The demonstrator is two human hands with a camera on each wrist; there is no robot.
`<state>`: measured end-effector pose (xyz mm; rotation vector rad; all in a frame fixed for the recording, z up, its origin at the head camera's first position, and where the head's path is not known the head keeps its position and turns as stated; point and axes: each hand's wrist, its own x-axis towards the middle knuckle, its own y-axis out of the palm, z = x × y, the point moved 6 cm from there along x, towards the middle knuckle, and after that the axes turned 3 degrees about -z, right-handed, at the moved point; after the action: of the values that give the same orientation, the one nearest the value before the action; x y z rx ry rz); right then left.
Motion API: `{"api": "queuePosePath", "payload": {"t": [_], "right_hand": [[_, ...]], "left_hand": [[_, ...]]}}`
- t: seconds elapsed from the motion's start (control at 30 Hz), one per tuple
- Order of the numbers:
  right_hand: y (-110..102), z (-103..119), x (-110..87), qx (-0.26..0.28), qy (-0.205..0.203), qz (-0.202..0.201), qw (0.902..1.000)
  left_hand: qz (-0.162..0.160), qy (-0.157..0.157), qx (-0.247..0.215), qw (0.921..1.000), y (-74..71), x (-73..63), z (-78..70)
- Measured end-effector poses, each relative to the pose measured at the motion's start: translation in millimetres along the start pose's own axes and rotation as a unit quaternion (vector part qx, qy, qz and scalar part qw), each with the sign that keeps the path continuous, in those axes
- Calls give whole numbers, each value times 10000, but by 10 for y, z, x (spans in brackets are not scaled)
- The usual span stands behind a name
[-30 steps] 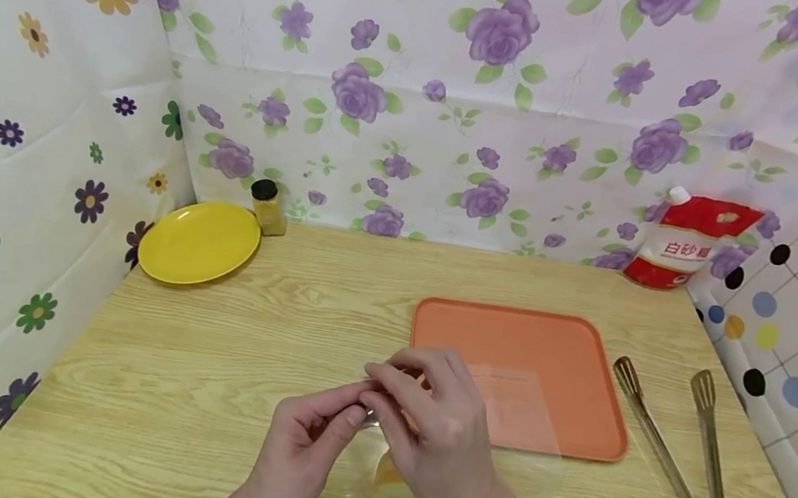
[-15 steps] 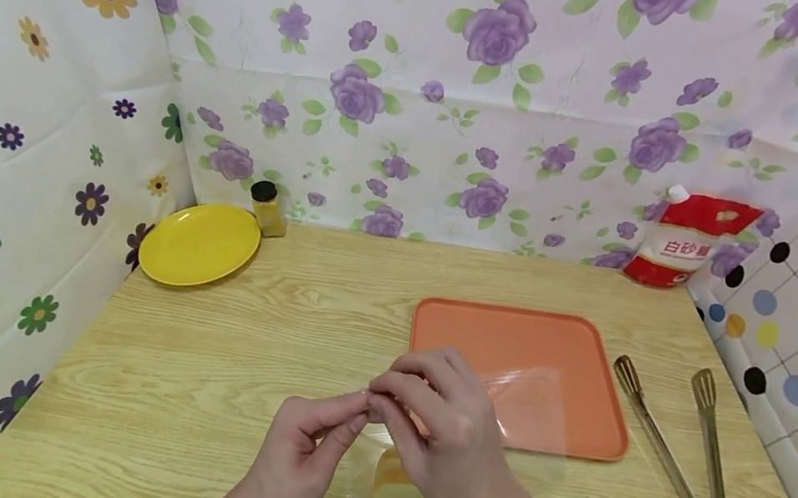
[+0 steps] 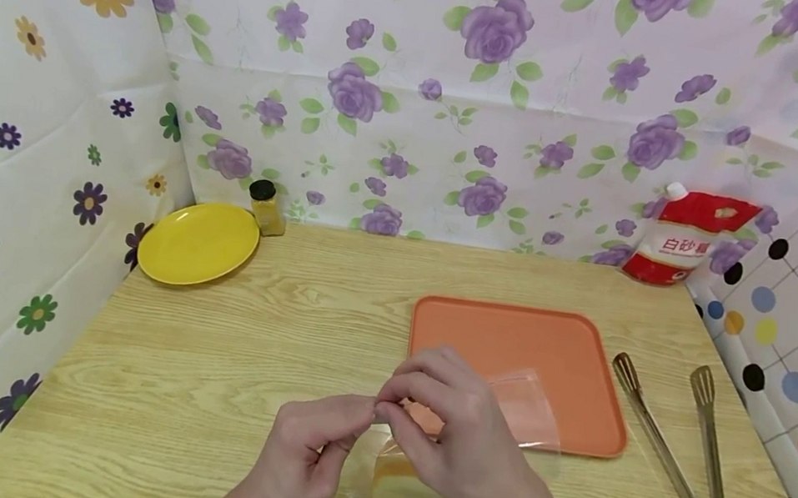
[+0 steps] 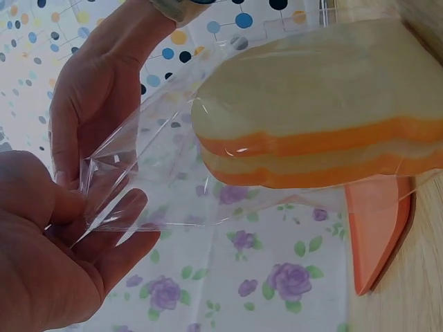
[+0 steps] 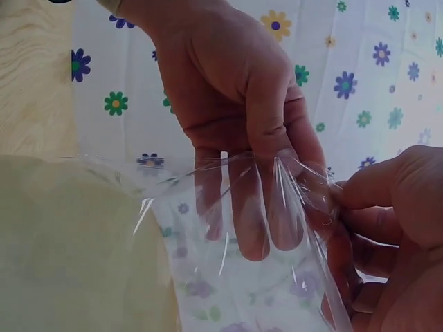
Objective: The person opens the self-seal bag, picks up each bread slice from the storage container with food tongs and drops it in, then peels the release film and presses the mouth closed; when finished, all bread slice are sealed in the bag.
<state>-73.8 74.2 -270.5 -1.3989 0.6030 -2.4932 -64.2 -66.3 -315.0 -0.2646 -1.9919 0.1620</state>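
Two slices of bread (image 3: pixel 415 497) with orange crusts lie stacked in a clear plastic bag (image 4: pixel 159 166), low in the middle of the head view. My left hand (image 3: pixel 304 451) pinches the bag's gathered film; in the left wrist view its fingers meet the film's edge. Opposite it, my right hand (image 3: pixel 453 437) pinches the same film between thumb and fingers, the fingertips of both hands meeting. Part of the bag spreads right over the orange tray (image 3: pixel 510 327). Through the film in the right wrist view, several left-hand fingers (image 5: pixel 249 228) show. My right hand hides part of the bread.
Metal tongs (image 3: pixel 708 492) lie spread open right of the tray. At the back left are a yellow plate (image 3: pixel 199 244) and a small black-capped jar (image 3: pixel 267 209). A red and white pouch (image 3: pixel 688 239) leans on the back wall at the right.
Both hands have shifted slightly right, and my left thumb has drawn lower. More of the bread shows beneath my right hand. The bag's loose part over the tray has changed its folds.
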Motion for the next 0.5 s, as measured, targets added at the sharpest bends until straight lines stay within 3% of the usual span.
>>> {"api": "queuePosePath", "payload": {"t": [0.17,0.27,0.33,0.5], "right_hand": [[6,-13,-8,8,83,-105,9999],[12,-26,-18,-40,143,-249,9996],[16,-38,-27,-63,197,-359,9991],[33,-82,-65,51,405,-692,9968]], "left_hand": [[-50,352,327,9988,-3,-23,-17],[-79,362,308,9988,9,-39,-9],[-79,234,200,9995,17,-45,0],[-7,-462,-275,9986,54,-57,25]]}}
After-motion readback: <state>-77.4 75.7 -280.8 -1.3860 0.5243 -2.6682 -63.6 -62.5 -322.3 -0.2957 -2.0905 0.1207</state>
